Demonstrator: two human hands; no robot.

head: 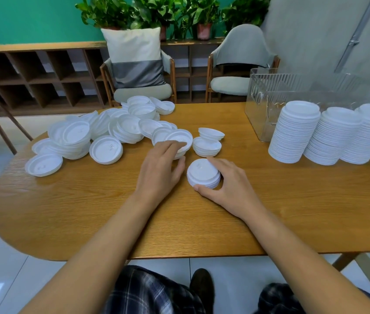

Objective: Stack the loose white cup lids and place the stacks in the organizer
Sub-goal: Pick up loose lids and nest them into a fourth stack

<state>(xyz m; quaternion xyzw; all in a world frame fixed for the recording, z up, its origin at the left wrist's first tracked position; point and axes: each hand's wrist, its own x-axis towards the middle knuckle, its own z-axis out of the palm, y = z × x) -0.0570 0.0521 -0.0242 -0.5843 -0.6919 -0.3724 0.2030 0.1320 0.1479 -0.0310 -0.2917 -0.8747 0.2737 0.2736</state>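
Loose white cup lids [102, 134] lie heaped across the far left of the wooden table [89, 211]. My right hand [227, 186] grips a short stack of lids [203, 173] standing on the table, thumb at its near side and fingers round its right. My left hand [159, 171] reaches into the heap and takes hold of an upturned lid [180, 140], fingers over its rim and thumb beneath. Three tall finished stacks [329, 137] stand at the right. Behind them is the clear plastic organizer [292, 91], which holds no lids that I can see.
Two small piles of upturned lids [207, 143] sit just beyond the short stack. Two chairs [141, 87] stand at the table's far side, one with a cushion. A low shelf with potted plants runs along the green wall. My knees and a shoe show below the table's edge.
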